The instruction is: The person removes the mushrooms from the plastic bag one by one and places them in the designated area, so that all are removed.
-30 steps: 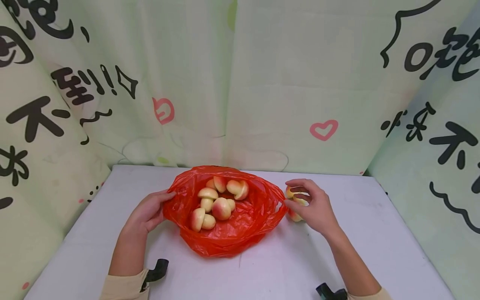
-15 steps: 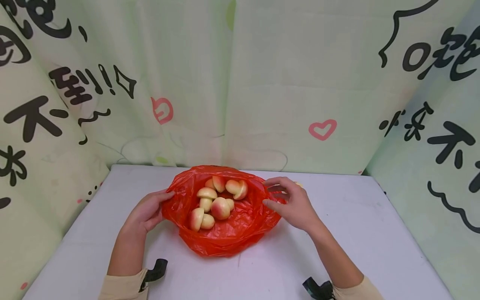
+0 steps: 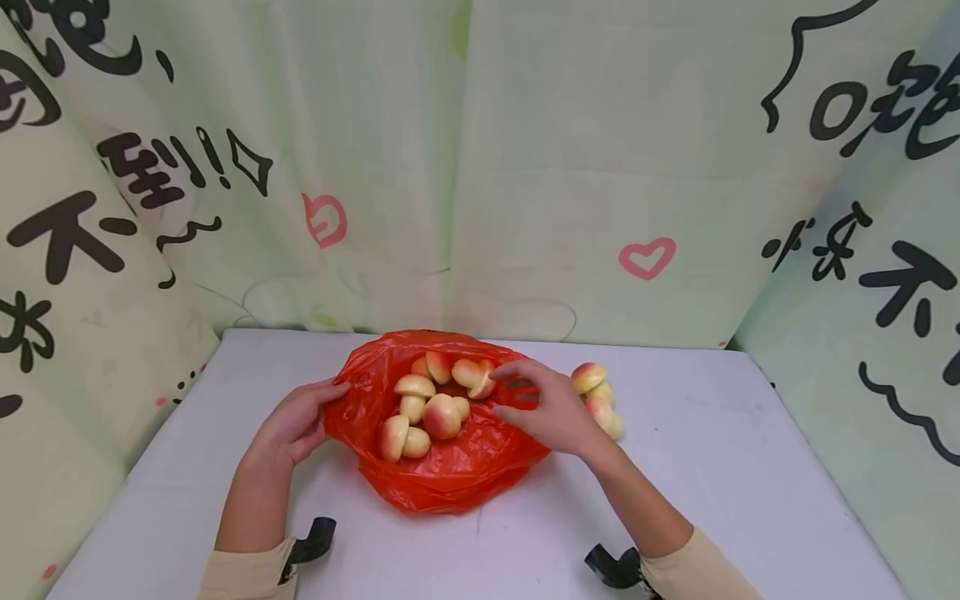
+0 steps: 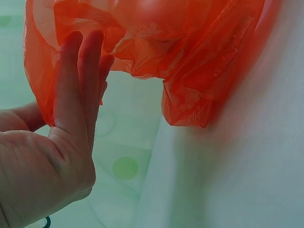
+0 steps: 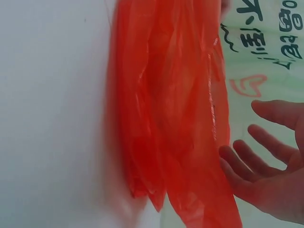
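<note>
A red plastic bag (image 3: pixel 487 467) lies with its mouth spread wide on the table. Inside it are several toy mushrooms (image 3: pixel 442 417) with cream stems and reddish caps. My left hand (image 3: pixel 300 421) pinches the bag's left rim; in the left wrist view the film passes between the thumb and the long fingers (image 4: pixel 69 85). Over the right part of the bag's mouth hovers my right hand (image 3: pixel 547 408), thumb and fingers apart with nothing between them. Its fingertips are near the mushroom at the upper right (image 3: pixel 474 379). In the right wrist view its fingers (image 5: pixel 273 142) are spread.
Right of the bag, two more toy mushrooms (image 3: pixel 589 379) lie on the white table (image 3: pixel 720 467), partly behind my right hand. A pale green printed curtain (image 3: pixel 540 167) encloses the back and both sides.
My right hand has moved left from beside the mushrooms on the right, across the bag's rim, to over its mouth. The left hand and the mushrooms in the bag keep their places.
</note>
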Available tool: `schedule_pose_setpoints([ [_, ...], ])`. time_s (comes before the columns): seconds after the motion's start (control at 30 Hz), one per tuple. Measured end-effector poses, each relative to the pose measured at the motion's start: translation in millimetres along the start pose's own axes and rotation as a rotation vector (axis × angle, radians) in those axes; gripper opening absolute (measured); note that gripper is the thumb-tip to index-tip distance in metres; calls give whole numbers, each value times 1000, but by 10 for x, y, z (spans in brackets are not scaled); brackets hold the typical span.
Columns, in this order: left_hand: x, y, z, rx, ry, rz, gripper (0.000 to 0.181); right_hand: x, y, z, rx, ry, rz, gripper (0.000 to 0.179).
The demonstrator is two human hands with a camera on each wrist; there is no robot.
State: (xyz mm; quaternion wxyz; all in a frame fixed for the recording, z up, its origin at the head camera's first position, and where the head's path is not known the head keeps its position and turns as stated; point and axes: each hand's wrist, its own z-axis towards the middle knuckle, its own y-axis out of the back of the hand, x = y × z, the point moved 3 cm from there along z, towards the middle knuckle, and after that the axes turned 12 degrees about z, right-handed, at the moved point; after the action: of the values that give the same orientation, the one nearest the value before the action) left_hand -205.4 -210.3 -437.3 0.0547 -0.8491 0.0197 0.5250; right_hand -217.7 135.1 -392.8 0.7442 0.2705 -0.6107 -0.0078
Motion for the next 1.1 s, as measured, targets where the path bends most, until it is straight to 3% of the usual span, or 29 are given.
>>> schedule_pose_setpoints([
  [0.43, 10, 19, -1, 2, -5, -2, 58, -56, -323, 166, 95, 2, -69, 43],
  [1.1, 8, -4, 6, 8, -14, -1, 57, -99, -612, 320, 135, -46, -89, 47],
])
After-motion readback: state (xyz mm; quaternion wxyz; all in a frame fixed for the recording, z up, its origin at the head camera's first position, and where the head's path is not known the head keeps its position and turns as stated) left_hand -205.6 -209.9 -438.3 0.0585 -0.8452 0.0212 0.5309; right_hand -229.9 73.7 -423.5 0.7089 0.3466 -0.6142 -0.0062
